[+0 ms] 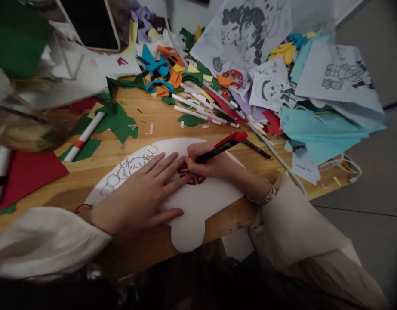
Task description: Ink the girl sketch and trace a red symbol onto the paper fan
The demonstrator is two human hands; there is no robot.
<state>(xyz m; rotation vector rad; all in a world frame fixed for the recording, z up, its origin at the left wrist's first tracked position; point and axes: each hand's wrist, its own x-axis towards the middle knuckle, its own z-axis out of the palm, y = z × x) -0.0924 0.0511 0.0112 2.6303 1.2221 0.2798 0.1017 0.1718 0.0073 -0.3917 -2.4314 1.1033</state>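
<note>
A white fan-shaped card (185,232) with a rounded tab lies at the table's front edge. My left hand (140,193) rests flat on it, fingers stretched out and spread. Beside those fingers, my right hand (211,161) is closed round a red-capped black marker (222,146), tilted with its upper end to the right. The marker's tip is hidden behind my fingers. Under the hands shows a red symbol (195,177), partly covered. On the card's left side is a black line drawing of a figure (127,170), its lower part near my left hand.
Coloured scraps (159,64) and several white markers (204,114) are heaped at the back. Printed drawings (250,34) and turquoise sheets (317,129) lie to the right, with glasses (343,165) near the edge. A black pen (258,150) lies behind my right hand; red paper (33,176) lies left.
</note>
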